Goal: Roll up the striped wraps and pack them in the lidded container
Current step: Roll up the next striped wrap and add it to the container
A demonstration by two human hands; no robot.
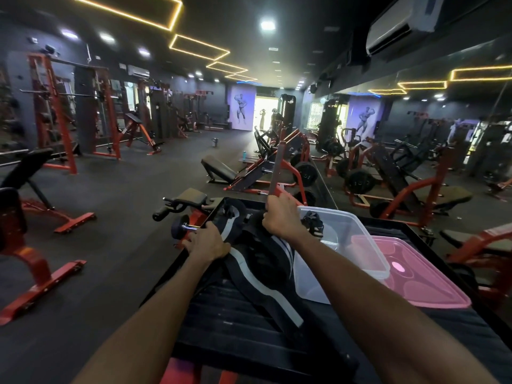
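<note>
The right hand (279, 217) is pinching one end of a striped wrap (260, 275) and lifting its tail upward, while the left hand (206, 242) is gripping the same tangle further left. The wrap's length is running toward the near edge, with the clear container (357, 239) sitting just right, nearer the right hand.

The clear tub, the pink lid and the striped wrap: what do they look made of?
Clear rectangular tub: translucent plastic, since a rolled wrap shows through its wall. Flat pink lid: glossy moulded plastic, probably. Black wrap with white stripe: limp woven fabric, apparently elastic.
</note>
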